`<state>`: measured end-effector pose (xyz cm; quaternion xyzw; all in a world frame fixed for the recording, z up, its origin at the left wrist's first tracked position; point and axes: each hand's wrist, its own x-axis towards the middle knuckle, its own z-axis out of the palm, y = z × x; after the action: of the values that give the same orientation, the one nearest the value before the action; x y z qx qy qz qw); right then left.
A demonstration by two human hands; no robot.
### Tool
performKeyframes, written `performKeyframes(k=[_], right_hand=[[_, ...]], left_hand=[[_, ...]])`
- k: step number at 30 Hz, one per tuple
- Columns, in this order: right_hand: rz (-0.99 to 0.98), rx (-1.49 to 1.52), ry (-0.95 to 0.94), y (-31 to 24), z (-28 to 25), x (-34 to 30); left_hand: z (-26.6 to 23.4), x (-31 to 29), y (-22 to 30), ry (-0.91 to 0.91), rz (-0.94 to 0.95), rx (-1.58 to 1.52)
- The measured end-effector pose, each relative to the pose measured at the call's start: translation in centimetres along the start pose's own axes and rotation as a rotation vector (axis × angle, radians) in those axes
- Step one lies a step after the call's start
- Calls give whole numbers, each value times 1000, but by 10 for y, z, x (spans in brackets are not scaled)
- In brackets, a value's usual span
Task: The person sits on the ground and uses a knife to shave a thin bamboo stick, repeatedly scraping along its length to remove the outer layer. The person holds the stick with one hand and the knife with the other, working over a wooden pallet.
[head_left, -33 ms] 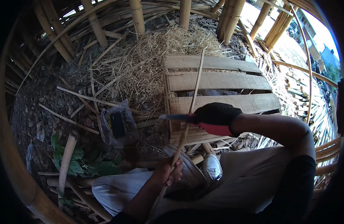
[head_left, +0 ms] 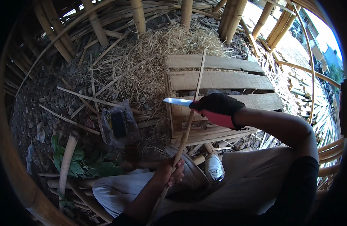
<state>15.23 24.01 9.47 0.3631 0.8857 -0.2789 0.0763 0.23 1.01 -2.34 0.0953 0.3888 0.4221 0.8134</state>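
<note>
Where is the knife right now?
In the head view, the knife is near centre, pointing left from the gloved right hand, at the bamboo strip.

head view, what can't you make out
- Head view, hidden: most of the handle of the silver knife, behind the black and red gloved right hand.
- Head view, cut off by the lower edge: the near end of the thin tan bamboo strip.
- Head view, hidden: the palm of the bare left hand, by its grip.
- Head view, too small: whether the dark rectangular object is inside the clear plastic bag.

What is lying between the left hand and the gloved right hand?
In the head view, a bamboo strip runs from the left hand up to the right hand.
</note>
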Motion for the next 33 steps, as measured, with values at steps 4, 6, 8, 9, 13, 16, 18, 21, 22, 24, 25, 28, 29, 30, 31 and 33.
performKeyframes(k=[4,6,8,9,13,16,18,21,22,24,25,28,29,30,31,33], right_hand=[[3,-2,-28,-8,10,-15],[66,-30,-78,-1,40,-23],[-37,-148,-87,-6,12,-10],[28,-62,3,4,-2,1],[143,-100,27,-11,-7,-6],[-2,-135,26,-4,30,-28],[74,-55,-81,-4,6,-6],[163,-40,38,5,5,-3],[94,-53,64,11,13,-3],[156,-56,-96,-7,37,-31],[74,-150,-67,-3,28,-30],[97,-192,26,7,-8,2],[166,-146,69,12,-12,5],[234,-101,112,15,-12,5],[47,-146,129,18,6,-7],[-106,-232,184,24,44,-26]], left_hand=[[0,0,1,-17,19,20],[4,2,2,-11,21,45],[0,-2,1,-4,9,19],[-1,-2,0,-7,6,4],[-1,-3,-10,-57,147,-5],[-1,2,-8,-111,171,29],[-5,0,-11,-89,160,14],[-1,-2,-13,-31,186,86],[-2,-2,-13,-31,181,70],[-4,-1,-11,-62,159,54],[-6,2,-10,-118,163,10],[-15,1,-20,-175,180,-113],[-15,1,-21,-171,187,-114],[-15,0,-22,-166,193,-115],[-14,3,-21,-185,198,-112],[-13,5,-20,-214,207,-101]])
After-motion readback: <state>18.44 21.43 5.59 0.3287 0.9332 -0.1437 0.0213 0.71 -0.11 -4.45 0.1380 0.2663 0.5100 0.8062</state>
